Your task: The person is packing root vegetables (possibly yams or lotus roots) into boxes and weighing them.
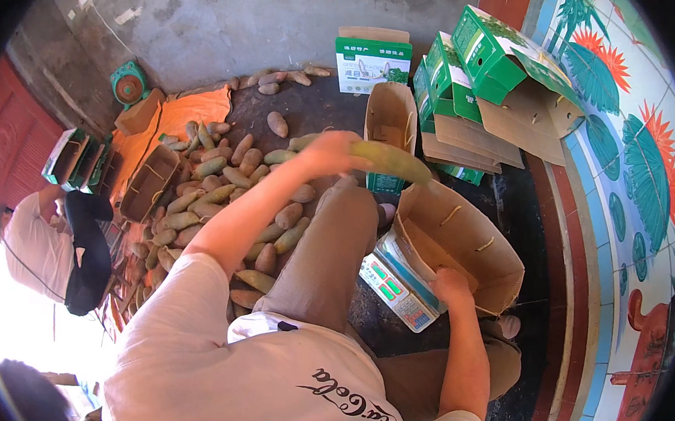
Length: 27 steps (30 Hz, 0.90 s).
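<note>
My left hand (330, 154) is wrapped round a long green radish (394, 161), raised over the left rim of an open cardboard box (461, 227). The box has rope handles and stands tilted on a digital scale (399, 287) with lit green displays. My right hand (451, 286) is closed on the near edge of the box, its fingertips partly hidden inside. To the left of my knee lies a wide heap of green and brownish radishes (234, 176). What lies at the bottom of the box is hard to make out.
Behind the scale stand a narrow open carton (391, 112) and a white-green box (372, 66). Stacked green cartons (480, 72) lean near the painted tile wall (623, 152). At left, another person (41, 244) bends near a brown crate (150, 183) and an orange sheet (195, 116).
</note>
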Each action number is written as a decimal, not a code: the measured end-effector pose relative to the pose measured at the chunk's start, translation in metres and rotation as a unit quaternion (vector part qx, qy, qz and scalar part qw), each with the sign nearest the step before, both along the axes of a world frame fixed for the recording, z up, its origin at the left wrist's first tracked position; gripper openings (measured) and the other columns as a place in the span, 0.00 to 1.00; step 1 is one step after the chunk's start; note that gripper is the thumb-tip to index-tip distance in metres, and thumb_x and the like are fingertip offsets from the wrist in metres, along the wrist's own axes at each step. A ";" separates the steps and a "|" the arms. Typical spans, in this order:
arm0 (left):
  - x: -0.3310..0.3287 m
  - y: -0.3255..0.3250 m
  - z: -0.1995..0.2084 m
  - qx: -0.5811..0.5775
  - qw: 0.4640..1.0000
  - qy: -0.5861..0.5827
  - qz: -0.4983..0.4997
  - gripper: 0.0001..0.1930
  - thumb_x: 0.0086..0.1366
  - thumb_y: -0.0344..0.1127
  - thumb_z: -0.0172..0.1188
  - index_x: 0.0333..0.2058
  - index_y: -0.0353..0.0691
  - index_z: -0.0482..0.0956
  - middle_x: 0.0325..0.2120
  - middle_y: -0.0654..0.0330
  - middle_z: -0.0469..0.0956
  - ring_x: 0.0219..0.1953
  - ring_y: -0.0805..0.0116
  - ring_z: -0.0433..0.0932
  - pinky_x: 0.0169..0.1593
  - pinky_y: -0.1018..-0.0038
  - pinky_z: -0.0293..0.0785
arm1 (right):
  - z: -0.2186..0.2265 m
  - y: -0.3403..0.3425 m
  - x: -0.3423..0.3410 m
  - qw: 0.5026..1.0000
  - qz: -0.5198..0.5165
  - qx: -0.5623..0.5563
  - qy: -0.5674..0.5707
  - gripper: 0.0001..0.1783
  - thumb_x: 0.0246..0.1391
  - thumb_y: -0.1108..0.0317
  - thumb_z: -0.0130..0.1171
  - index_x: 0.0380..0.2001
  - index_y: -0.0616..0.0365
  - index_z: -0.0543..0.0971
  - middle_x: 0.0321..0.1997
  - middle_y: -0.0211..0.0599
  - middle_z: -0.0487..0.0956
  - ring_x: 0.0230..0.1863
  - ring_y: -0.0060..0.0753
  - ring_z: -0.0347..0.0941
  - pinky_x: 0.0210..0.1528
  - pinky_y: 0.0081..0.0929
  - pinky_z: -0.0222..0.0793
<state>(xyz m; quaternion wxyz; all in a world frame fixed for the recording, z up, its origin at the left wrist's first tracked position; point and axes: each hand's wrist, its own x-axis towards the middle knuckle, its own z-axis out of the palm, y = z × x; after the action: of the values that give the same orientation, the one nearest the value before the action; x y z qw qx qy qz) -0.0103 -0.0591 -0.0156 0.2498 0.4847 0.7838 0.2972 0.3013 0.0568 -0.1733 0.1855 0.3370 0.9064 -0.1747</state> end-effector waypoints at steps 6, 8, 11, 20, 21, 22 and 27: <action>0.076 0.076 -0.052 -0.080 0.961 0.205 -0.170 0.23 0.49 0.50 0.61 0.37 0.38 0.75 0.29 0.49 0.77 0.33 0.55 0.77 0.38 0.65 0.72 | 0.005 -0.003 -0.004 1.000 0.004 0.001 -0.005 0.17 0.46 0.58 0.55 0.34 0.61 0.77 0.39 0.50 0.76 0.43 0.49 0.72 0.44 0.40 0.67; 0.103 0.089 -0.058 -0.160 0.958 0.139 -0.196 0.21 0.51 0.49 0.59 0.39 0.40 0.74 0.34 0.48 0.76 0.39 0.53 0.75 0.42 0.63 0.70 | 0.003 -0.004 -0.002 1.000 -0.003 0.004 -0.015 0.16 0.47 0.59 0.55 0.34 0.60 0.77 0.40 0.48 0.76 0.43 0.48 0.72 0.44 0.40 0.67; 0.120 0.090 -0.085 -0.113 0.960 0.116 -0.229 0.21 0.53 0.46 0.56 0.44 0.43 0.73 0.38 0.48 0.75 0.42 0.53 0.74 0.44 0.63 0.70 | 0.003 -0.003 -0.004 1.000 0.013 0.010 -0.004 0.15 0.47 0.60 0.55 0.34 0.60 0.77 0.39 0.48 0.76 0.43 0.48 0.72 0.45 0.40 0.67; 0.090 0.054 -0.050 0.209 0.964 0.116 -0.114 0.14 0.58 0.37 0.51 0.43 0.43 0.73 0.37 0.48 0.75 0.42 0.50 0.73 0.46 0.63 0.69 | 0.005 -0.003 -0.001 1.000 0.012 0.009 -0.013 0.14 0.47 0.61 0.54 0.34 0.59 0.77 0.38 0.48 0.76 0.43 0.49 0.72 0.44 0.40 0.67; 0.075 0.045 -0.048 0.244 0.960 0.110 -0.081 0.11 0.57 0.33 0.51 0.38 0.39 0.75 0.35 0.48 0.76 0.40 0.51 0.74 0.43 0.65 0.70 | 0.009 -0.005 -0.004 1.000 0.013 0.004 -0.004 0.14 0.47 0.60 0.54 0.33 0.59 0.77 0.38 0.48 0.76 0.43 0.49 0.72 0.44 0.40 0.67; 0.062 0.037 -0.050 0.250 0.962 0.100 -0.033 0.09 0.56 0.28 0.52 0.36 0.36 0.75 0.34 0.48 0.76 0.38 0.52 0.75 0.42 0.66 0.70 | 0.011 -0.005 -0.005 1.000 0.010 -0.001 0.004 0.14 0.46 0.60 0.54 0.33 0.59 0.77 0.38 0.48 0.76 0.42 0.49 0.72 0.44 0.40 0.67; 0.006 -0.007 -0.078 0.221 0.966 0.082 0.104 0.08 0.56 0.28 0.51 0.35 0.37 0.76 0.30 0.49 0.76 0.33 0.53 0.76 0.38 0.67 0.71 | 0.007 -0.002 -0.003 1.000 -0.021 -0.007 -0.004 0.15 0.46 0.60 0.53 0.33 0.59 0.77 0.38 0.49 0.76 0.42 0.49 0.72 0.44 0.41 0.67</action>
<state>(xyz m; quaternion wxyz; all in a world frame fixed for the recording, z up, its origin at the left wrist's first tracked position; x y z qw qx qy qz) -0.0048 -0.0659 -0.0937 0.0385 0.4662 0.7627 0.4465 0.2983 0.0545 -0.1664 0.1874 0.3551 0.8972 -0.1839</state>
